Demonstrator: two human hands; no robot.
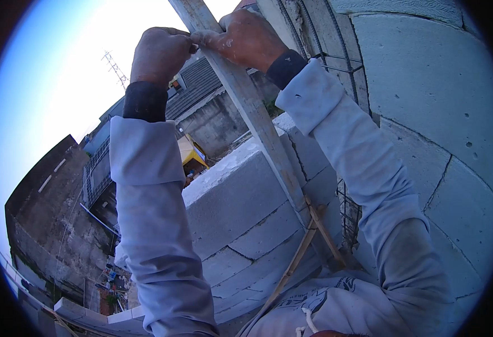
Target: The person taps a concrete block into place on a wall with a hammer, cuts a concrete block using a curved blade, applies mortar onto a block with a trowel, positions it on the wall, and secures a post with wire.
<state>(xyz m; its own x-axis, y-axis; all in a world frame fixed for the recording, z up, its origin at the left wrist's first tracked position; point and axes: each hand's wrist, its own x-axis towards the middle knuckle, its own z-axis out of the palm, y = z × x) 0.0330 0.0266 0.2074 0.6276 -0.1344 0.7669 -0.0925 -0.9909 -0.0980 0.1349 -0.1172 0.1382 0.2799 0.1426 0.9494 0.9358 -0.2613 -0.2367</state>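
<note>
Both my hands are raised near the upper part of a long wooden post (252, 106), which slants down across the view to the block wall. My left hand (161, 55) is closed at the post's left side, its fingertips pinched by my right thumb; what they pinch is too small to make out. Wrapped over the post from the right is my right hand (246, 38), closed on it, with the thumb reaching across the front face. Lower down, two thin wooden strips (298, 255) meet in a point against the post.
A low wall of pale blocks (235, 208) stands ahead, and a taller block wall (426, 84) rises at the right. Steel bars (345, 45) run beside a concrete column. Beyond lie rooftops, a yellow canopy (189, 150) and a drop to lower ground.
</note>
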